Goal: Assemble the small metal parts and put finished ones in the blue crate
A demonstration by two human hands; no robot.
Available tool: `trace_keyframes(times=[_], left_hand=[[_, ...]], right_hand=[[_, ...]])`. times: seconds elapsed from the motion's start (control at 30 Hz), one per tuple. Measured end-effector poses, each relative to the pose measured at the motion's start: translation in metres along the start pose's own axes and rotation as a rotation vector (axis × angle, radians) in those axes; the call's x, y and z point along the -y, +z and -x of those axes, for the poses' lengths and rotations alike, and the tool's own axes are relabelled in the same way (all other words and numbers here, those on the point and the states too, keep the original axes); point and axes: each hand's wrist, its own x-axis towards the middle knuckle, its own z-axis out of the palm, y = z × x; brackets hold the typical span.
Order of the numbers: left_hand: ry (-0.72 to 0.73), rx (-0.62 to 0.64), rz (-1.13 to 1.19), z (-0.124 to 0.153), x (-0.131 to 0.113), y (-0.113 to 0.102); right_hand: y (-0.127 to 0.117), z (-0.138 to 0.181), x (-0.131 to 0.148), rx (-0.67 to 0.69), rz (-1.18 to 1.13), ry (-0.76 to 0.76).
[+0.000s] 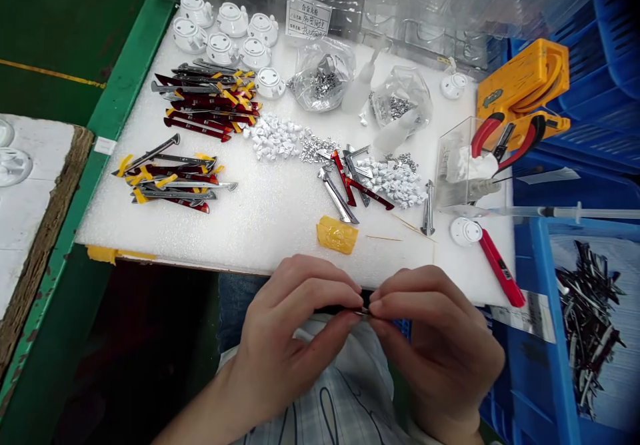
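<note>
My left hand and my right hand meet just below the front edge of the white foam board. Both are closed in a pinch on a small dark strip-like part, mostly hidden by the fingers. On the board just beyond lie a yellow tape-wrapped piece, several loose red and grey metal strips and heaps of small white pieces.
Two bundles of red and grey strips with yellow tape lie at left. White round caps sit at the back, with bags of small metal parts. A red knife, pliers and blue crates are at right.
</note>
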Motion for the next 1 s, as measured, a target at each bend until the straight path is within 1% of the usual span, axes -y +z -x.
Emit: trace_keyframes(times=[0.1,0.2,0.27,0.37,0.4,0.47,0.53,0.6,0.67,0.77,0.83,0.9,1.0], left_hand=[[0.004,-0.013,0.03,0.004,0.005,0.007],[0.019,-0.044,-0.032,0.005,0.012,0.012],[0.005,-0.068,-0.099,0.006,0.017,0.011],[-0.024,-0.112,-0.197,0.005,0.027,0.007],[-0.021,-0.132,-0.226,0.004,0.03,0.005],[-0.004,-0.167,-0.273,0.001,0.035,0.004],[0.011,-0.198,-0.31,-0.001,0.04,0.005],[0.017,-0.217,-0.349,-0.003,0.044,0.009],[0.031,-0.236,-0.381,-0.004,0.047,0.013],[0.043,-0.256,-0.388,-0.004,0.05,0.017],[0.045,-0.258,-0.384,-0.004,0.05,0.017],[0.049,-0.247,-0.383,-0.004,0.05,0.016],[0.047,-0.225,-0.383,-0.004,0.05,0.014]], right_hand=[[0.002,0.001,-0.002,0.011,0.024,-0.01],[-0.002,-0.001,-0.011,0.043,0.08,-0.033],[-0.009,-0.004,-0.023,0.029,0.215,-0.043],[-0.021,-0.012,-0.046,-0.033,0.536,-0.065],[-0.024,-0.014,-0.053,-0.025,0.616,-0.081],[-0.026,-0.018,-0.064,0.029,0.694,-0.112],[-0.027,-0.02,-0.067,0.075,0.697,-0.125],[-0.028,-0.02,-0.065,0.091,0.664,-0.107],[-0.029,-0.018,-0.059,0.068,0.603,-0.045],[-0.026,-0.017,-0.051,-0.018,0.477,0.075],[-0.018,-0.02,-0.048,-0.036,0.401,0.103],[-0.006,-0.025,-0.049,-0.012,0.346,0.075],[0.009,-0.033,-0.052,0.013,0.33,0.027]])
